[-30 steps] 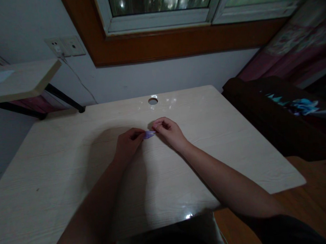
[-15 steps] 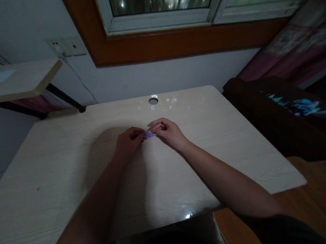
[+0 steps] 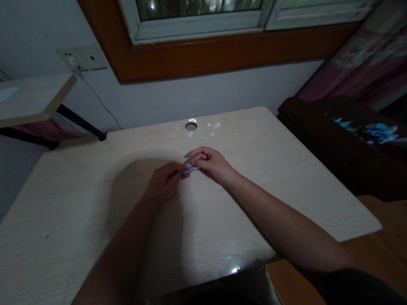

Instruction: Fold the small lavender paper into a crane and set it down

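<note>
A small purple piece, thin like folded paper (image 3: 190, 169), is pinched between my two hands just above or on the pale wood-grain table (image 3: 224, 219). My left hand (image 3: 164, 179) is closed on its left end, fingertips partly covering it. On the other end, my right hand (image 3: 211, 164) grips with thumb and fingers pressed together. Only a small strip of the piece shows between the fingertips, so its full shape is hidden.
Behind my hands the table has a round cable hole (image 3: 191, 126). A raised shelf (image 3: 33, 100) on black legs stands at the back left, below a wall socket (image 3: 81, 58) with a cord. Dark furniture (image 3: 329, 150) with blue cloth-like items stands at the right.
My left hand has moved slightly right, with its fingers now lying over the purple piece's left end. The visible strip is tilted differently. My right hand has barely moved.
</note>
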`<control>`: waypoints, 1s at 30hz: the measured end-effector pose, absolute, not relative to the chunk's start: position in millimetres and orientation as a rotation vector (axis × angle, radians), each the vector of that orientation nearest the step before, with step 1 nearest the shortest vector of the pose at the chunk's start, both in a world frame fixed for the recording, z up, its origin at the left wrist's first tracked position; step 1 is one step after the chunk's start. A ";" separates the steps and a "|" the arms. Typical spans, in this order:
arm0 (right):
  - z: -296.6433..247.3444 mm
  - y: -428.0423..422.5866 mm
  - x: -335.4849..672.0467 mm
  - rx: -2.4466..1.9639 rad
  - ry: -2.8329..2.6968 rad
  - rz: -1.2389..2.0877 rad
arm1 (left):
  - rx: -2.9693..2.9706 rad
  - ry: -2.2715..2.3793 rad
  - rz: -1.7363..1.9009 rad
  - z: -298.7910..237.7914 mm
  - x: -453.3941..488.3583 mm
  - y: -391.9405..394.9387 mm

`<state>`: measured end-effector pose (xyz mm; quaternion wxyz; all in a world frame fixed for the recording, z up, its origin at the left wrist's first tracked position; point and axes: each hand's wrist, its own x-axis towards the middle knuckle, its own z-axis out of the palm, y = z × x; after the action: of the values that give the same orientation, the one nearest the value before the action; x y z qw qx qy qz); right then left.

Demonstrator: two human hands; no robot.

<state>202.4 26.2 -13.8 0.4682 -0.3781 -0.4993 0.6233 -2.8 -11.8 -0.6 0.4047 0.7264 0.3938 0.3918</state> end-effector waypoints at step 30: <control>-13.5 18.8 201.6 -0.755 -1.328 1.537 | 1.403 1.132 1.069 0.6 -3.8 -5.5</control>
<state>201.6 18.8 -13.5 0.4681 -0.3080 -0.5415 0.6267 -3.8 -5.5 0.6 0.4995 0.5800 0.4679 0.4418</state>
